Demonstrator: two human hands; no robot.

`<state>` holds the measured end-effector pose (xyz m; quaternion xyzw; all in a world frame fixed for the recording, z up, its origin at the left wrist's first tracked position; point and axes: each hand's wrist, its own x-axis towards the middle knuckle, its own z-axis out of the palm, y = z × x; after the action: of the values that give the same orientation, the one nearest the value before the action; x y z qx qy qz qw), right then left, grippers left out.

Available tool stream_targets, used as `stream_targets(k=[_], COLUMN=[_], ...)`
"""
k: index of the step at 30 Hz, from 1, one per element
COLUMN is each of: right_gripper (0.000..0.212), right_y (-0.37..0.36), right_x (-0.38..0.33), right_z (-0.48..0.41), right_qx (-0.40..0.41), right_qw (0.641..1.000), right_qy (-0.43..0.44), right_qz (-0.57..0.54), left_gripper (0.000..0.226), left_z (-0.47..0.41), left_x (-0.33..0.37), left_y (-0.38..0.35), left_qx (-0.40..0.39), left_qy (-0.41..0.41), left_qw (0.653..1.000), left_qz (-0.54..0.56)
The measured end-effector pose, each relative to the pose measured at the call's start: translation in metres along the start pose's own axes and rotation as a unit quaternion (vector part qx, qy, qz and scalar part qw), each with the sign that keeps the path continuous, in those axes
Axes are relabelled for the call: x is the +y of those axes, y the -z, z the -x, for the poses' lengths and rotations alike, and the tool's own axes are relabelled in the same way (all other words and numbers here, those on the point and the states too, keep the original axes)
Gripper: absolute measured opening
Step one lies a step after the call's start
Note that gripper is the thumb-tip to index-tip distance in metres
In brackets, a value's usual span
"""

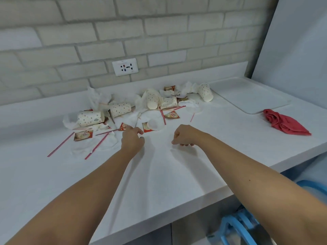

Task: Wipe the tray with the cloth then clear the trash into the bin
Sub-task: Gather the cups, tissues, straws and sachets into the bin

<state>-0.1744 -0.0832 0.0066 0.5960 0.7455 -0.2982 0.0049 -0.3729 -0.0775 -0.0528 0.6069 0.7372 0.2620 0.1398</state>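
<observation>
- Tray (247, 96): white, lying flat in the upper right of the frame on the counter (159, 174); nothing rests on it. Whether it has been wiped cannot be told from its surface.
- Cloth (284, 123): red, crumpled, on the counter just below the tray's near corner at the right of the frame; neither hand is near it.
- Trash (152, 100): spotted paper cups on their sides, crumpled napkins, striped straws (61, 144) and torn sachets (83, 135), strewn across the centre and left of the frame.
- Left hand (132, 138): centre of the frame, at the near edge of the litter; fingers loosely curled, thumb and forefinger apart, grasping nothing.
- Right hand (184, 136): just right of centre, clenched with knuckles toward the counter; nothing shows in it.
- Step in hand, as judged: gathering the litter. If the tray is unwiped, take the cloth first.
- Method: sweep small pieces toward the cups with your right hand; nest the cups; bundle straws and sachets inside a napkin so that nothing drops.
- Bin: not identifiable; a blue frame (237, 225) shows at the lower right, below the counter edge. Locate the bin before you lift a load.
</observation>
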Motion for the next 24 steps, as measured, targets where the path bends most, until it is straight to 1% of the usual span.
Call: stream_targets(k=[5, 7, 9, 11, 13, 14, 15, 16, 19, 20, 22, 24], right_gripper=[0.010, 0.016, 0.023, 0.023, 0.021, 0.022, 0.025, 0.029, 0.045, 0.050, 0.053, 0.048], right_y=[-0.018, -0.025, -0.033, -0.041, -0.048, -0.050, -0.053, -0.055, -0.062, -0.064, -0.068, -0.071], right_x=[-0.039, -0.052, -0.066, -0.081, -0.095, -0.101, -0.106, -0.112, -0.123, -0.125, -0.126, -0.127], right_z=[-0.025, -0.035, -0.048, -0.058, -0.067, -0.071, -0.075, -0.079, -0.090, -0.094, -0.103, -0.108], right_qx=[-0.003, 0.009, 0.033, 0.057, 0.073, 0.077, 0.081, 0.086, 0.099, 0.096, 0.086, 0.077], right_qw=[1.000, 0.999, 0.997, 0.993, 0.988, 0.987, 0.986, 0.984, 0.974, 0.970, 0.961, 0.946], right_qy=[0.024, 0.038, 0.060, 0.093, 0.119, 0.124, 0.126, 0.130, 0.160, 0.171, 0.180, 0.185], right_qz=[0.006, 0.015, 0.029, 0.050, 0.062, 0.065, 0.072, 0.083, 0.127, 0.143, 0.190, 0.254], left_gripper=[0.031, 0.037, 0.040, 0.049, 0.067, 0.073, 0.073, 0.067, 0.034, 0.027, 0.024, 0.028], left_z=[-0.011, -0.014, -0.016, -0.017, -0.017, -0.017, -0.017, -0.018, -0.019, -0.018, -0.016, -0.016], left_x=[-0.049, -0.066, -0.083, -0.096, -0.107, -0.111, -0.113, -0.115, -0.118, -0.119, -0.119, -0.123], left_y=[0.031, 0.044, 0.056, 0.063, 0.064, 0.063, 0.061, 0.059, 0.052, 0.051, 0.051, 0.055], left_qx=[0.027, 0.025, 0.007, -0.030, -0.068, -0.078, -0.083, -0.084, -0.072, -0.070, -0.073, -0.061], left_qy=[0.061, 0.097, 0.143, 0.173, 0.171, 0.161, 0.148, 0.134, 0.085, 0.071, 0.050, 0.032], left_qw=[0.996, 0.991, 0.979, 0.967, 0.959, 0.958, 0.958, 0.961, 0.976, 0.978, 0.979, 0.981], left_qz=[-0.051, -0.091, -0.144, -0.187, -0.213, -0.224, -0.230, -0.227, -0.186, -0.184, -0.185, -0.180])
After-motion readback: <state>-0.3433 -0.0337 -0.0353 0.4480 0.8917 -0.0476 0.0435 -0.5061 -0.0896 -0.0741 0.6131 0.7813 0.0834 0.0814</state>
